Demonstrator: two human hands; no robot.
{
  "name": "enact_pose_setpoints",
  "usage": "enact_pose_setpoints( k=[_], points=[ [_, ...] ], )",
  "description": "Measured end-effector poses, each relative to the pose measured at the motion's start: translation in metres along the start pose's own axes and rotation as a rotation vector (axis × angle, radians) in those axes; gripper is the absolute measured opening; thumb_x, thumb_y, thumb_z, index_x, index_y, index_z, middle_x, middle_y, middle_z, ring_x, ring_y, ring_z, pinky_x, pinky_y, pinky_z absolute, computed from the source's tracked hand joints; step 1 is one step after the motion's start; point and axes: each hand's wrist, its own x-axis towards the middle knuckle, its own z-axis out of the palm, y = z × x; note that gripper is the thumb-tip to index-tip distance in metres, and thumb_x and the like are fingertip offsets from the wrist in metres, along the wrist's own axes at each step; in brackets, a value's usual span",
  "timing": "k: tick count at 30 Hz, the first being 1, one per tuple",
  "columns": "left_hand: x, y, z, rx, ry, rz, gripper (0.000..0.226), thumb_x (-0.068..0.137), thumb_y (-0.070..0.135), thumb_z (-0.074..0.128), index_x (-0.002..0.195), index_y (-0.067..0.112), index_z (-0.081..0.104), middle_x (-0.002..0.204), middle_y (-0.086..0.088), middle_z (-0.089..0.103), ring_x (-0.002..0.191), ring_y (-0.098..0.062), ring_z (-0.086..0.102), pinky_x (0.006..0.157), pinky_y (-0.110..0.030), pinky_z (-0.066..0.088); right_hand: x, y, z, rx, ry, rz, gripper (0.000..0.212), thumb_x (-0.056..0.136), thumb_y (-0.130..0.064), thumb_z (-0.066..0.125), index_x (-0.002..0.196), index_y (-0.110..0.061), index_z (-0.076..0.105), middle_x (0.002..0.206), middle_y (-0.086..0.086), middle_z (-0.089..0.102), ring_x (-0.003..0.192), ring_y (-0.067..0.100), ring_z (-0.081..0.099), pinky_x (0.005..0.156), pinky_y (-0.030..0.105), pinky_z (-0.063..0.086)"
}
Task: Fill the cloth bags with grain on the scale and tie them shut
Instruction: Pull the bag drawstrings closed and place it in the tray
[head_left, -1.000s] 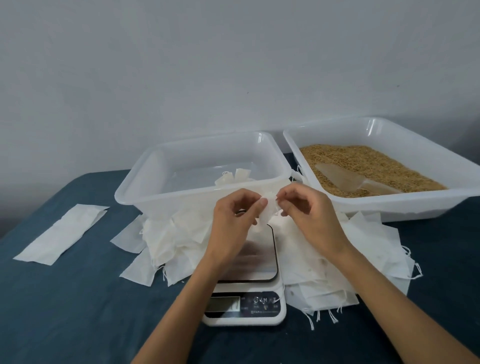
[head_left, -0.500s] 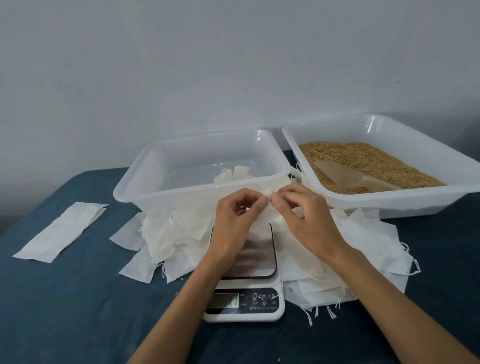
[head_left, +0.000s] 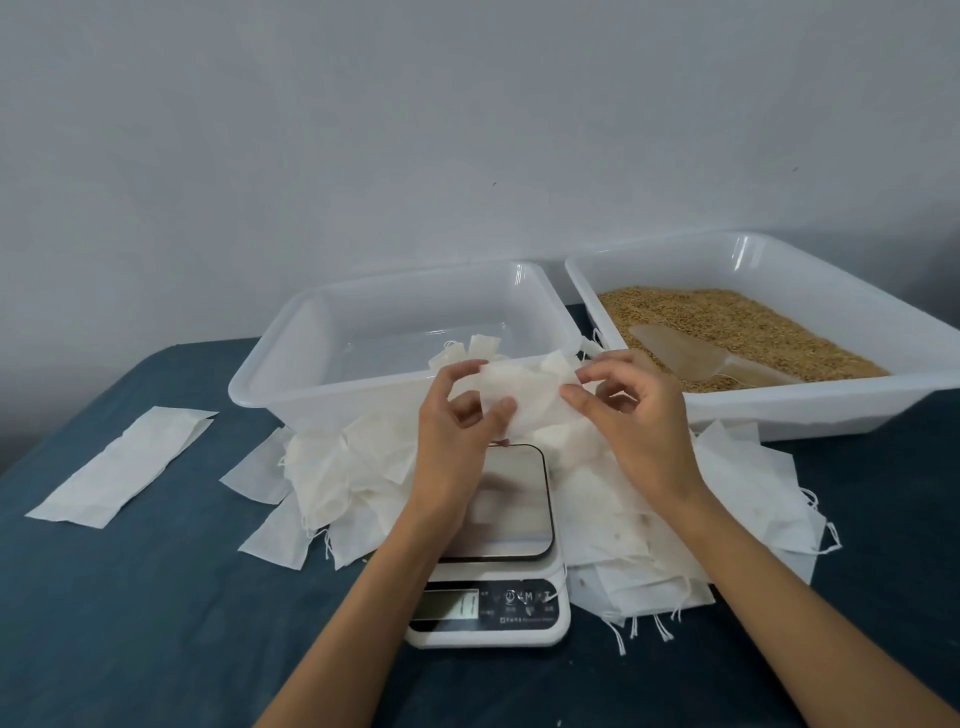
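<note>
left hand (head_left: 457, 431) and right hand (head_left: 631, 415) pinching opposite edges of one cloth bag (head_left: 524, 397), held above the scale (head_left: 498, 545), grain tray (head_left: 779, 332) behind-right of it

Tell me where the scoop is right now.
In the head view, the clear scoop lies on the grain in the right-hand tray, just beyond the right hand.

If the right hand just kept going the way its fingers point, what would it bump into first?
Probably the cloth bag that the right hand already pinches, then the left hand gripping its other side; depth is hard to judge.
</note>
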Motion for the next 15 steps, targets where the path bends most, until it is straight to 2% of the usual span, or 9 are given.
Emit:
enact_pose_setpoints(
  k=[2, 4, 6, 9, 11, 15],
  points=[
    [0.0003, -0.0011, -0.0003, 0.002, 0.018, 0.043, 0.035, 0.095, -0.003, 0.069, 0.119, 0.018, 0.052, 0.086, -0.011, 0.077, 0.07, -0.016, 0.067, 0.064, -0.026, 0.056, 0.0002, 0.0005, -0.0005, 0.025, 0.0, -0.001, 0.008, 0.086, -0.017, 0.079, 0.086, -0.022, 0.073, 0.088, -0.011, 0.068, 0.06, 0.012, 0.053, 0.06, 0.023, 0.047],
    [0.0009, -0.0012, -0.0004, 0.006, 0.016, 0.063, 0.036, 0.096, -0.003, 0.068, 0.115, 0.02, 0.046, 0.088, -0.015, 0.076, 0.069, -0.018, 0.065, 0.062, -0.025, 0.054, -0.0004, -0.0011, 0.0002, 0.104, -0.069, 0.022, 0.004, 0.09, -0.022, 0.075, 0.088, -0.022, 0.071, 0.081, -0.011, 0.068, 0.052, 0.011, 0.051, 0.051, 0.021, 0.042],
    [0.0005, -0.0016, 0.0001, 0.014, -0.003, 0.088, 0.037, 0.097, -0.003, 0.068, 0.114, 0.019, 0.044, 0.092, -0.02, 0.076, 0.072, -0.021, 0.065, 0.062, -0.028, 0.054, -0.0021, -0.0014, 0.0024, 0.129, -0.152, 0.046, 0.014, 0.094, -0.029, 0.072, 0.09, -0.016, 0.071, 0.083, -0.002, 0.068, 0.047, 0.016, 0.052, 0.046, 0.024, 0.04],
    [-0.0003, -0.0016, 0.0003, -0.009, 0.019, 0.112, 0.038, 0.097, -0.001, 0.069, 0.118, 0.018, 0.043, 0.093, -0.013, 0.077, 0.071, -0.017, 0.065, 0.063, -0.024, 0.054, -0.0035, 0.0019, 0.0032, 0.085, -0.182, 0.062, 0.038, 0.095, -0.038, 0.068, 0.086, -0.001, 0.067, 0.077, 0.022, 0.062, 0.043, 0.022, 0.056, 0.045, 0.03, 0.041],
    [0.0009, -0.0011, -0.0022, -0.03, 0.071, 0.12, 0.035, 0.096, -0.002, 0.069, 0.118, 0.016, 0.048, 0.093, -0.007, 0.077, 0.068, -0.015, 0.064, 0.063, -0.022, 0.053, -0.0026, 0.0026, -0.0001, 0.105, -0.14, 0.082, 0.043, 0.095, -0.037, 0.069, 0.085, 0.004, 0.065, 0.075, 0.033, 0.058, 0.041, 0.024, 0.057, 0.044, 0.031, 0.039],
    [0.003, -0.0006, -0.0031, 0.032, 0.048, 0.145, 0.013, 0.095, -0.01, 0.063, 0.097, 0.002, 0.067, 0.083, -0.006, 0.07, 0.071, -0.013, 0.06, 0.064, -0.021, 0.05, -0.0014, -0.0028, -0.001, 0.151, -0.188, 0.096, 0.041, 0.093, -0.039, 0.071, 0.087, 0.002, 0.07, 0.084, 0.029, 0.062, 0.043, 0.025, 0.059, 0.044, 0.031, 0.041]
  ],
)
